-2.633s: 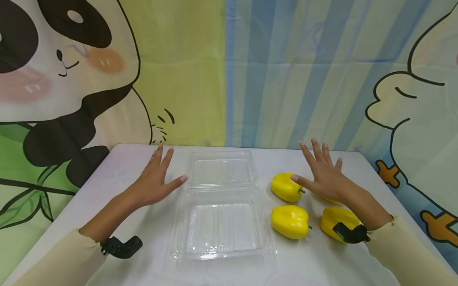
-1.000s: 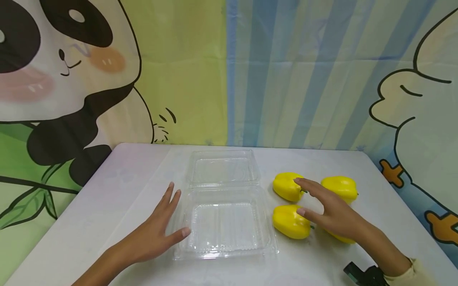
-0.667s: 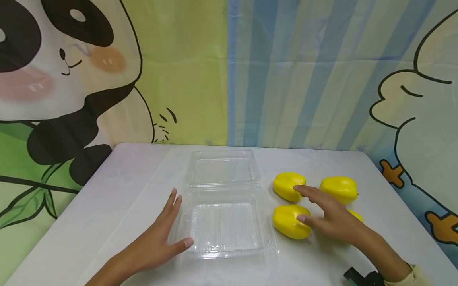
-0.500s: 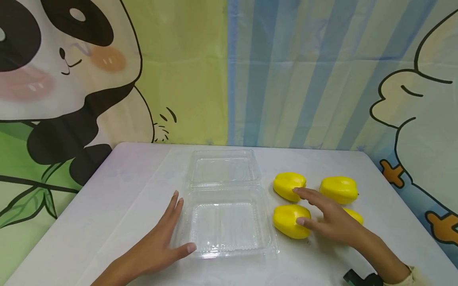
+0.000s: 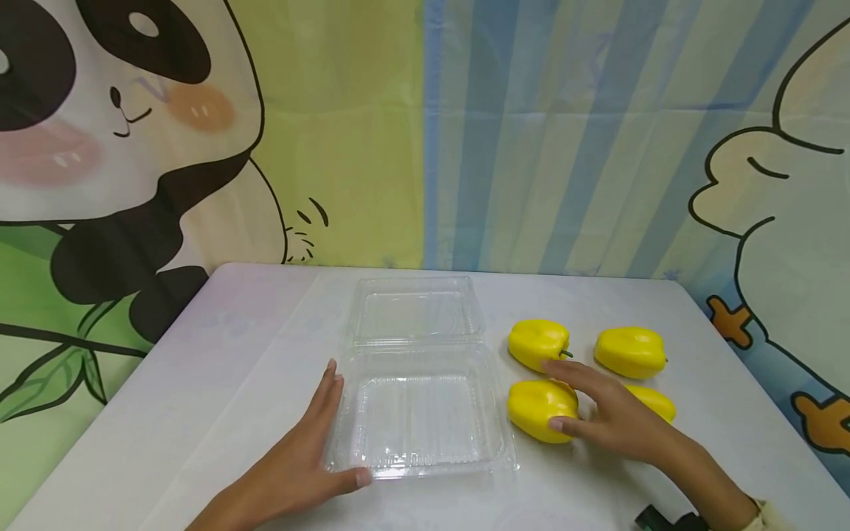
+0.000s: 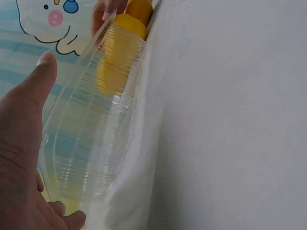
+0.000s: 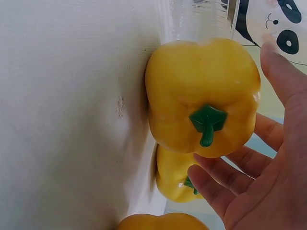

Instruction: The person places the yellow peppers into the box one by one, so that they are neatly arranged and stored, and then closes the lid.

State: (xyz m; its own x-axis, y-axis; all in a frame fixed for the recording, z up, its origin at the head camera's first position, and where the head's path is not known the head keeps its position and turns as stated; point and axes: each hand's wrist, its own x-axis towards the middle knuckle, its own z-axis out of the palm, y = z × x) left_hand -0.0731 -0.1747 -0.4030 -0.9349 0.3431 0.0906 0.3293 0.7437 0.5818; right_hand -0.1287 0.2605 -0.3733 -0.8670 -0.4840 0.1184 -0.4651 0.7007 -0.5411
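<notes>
1. One yellow bell pepper (image 5: 541, 411), the near-left of four, sits on the white table (image 5: 212, 398), just right of the clear container. In the right wrist view its green stem faces the camera.
2. The right hand (image 5: 611, 413) is around this pepper, loosely curved, with its thumb on the near side and its fingers on the far side. It has not clenched; whether skin meets pepper, I cannot tell.
3. Three more yellow peppers lie close by: a far-left pepper (image 5: 536, 344) with its stem pointing right, a far-right pepper (image 5: 629, 352), and a near-right pepper (image 5: 654, 403) partly hidden behind the right hand.
4. The clear container (image 5: 425, 469) lies left of the peppers, its lid (image 5: 418, 316) folded back flat toward the far edge of the table.
5. The left hand (image 5: 299, 457) is at the container's left side, its fingers extended along that edge and its thumb stretched by the near-left corner. It grasps nothing; contact is hard to judge.
6. A black wrist device (image 5: 671, 521) and a cream sleeve (image 5: 765, 516) show at the right wrist.
7. Behind the table hangs a printed backdrop (image 5: 339, 110) with a panda (image 5: 166, 140) at left.
</notes>
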